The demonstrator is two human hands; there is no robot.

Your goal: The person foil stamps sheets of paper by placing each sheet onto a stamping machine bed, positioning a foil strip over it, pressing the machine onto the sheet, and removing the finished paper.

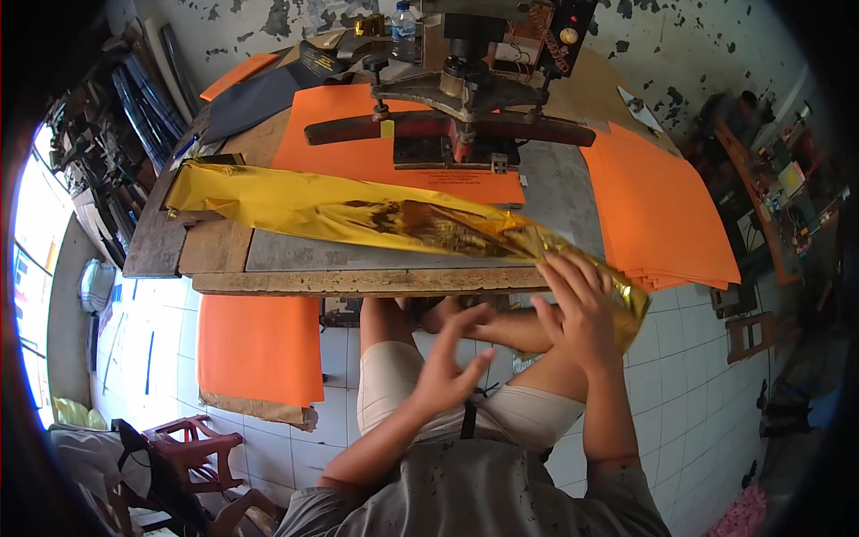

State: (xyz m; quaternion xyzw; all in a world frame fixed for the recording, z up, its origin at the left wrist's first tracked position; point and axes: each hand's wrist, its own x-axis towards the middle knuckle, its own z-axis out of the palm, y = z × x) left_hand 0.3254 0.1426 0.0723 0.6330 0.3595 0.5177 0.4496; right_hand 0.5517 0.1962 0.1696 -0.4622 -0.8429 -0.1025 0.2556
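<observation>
A long crinkled sheet of gold foil [304, 208] stretches across the worktable, with dark used patches along its middle. Its right end goes past the front edge of the table, by my right hand [577, 309]. The fingers of that hand curl over the foil, while the thumb stands apart; the palm side is hidden. My left hand [445, 369] is above my lap, its fingers spread and slightly blurred, holding nothing. Behind the foil stands a hot stamping press [465, 98], with an orange sheet [335, 134] bearing dark printed text under its head.
A stack of orange sheets [662, 215] lies on the table's right side. More orange sheets [259, 349] sit low at the left front. Dark sheets [255, 103] and a water bottle [403, 34] are at the back. A red stool [192, 452] stands on the tiled floor.
</observation>
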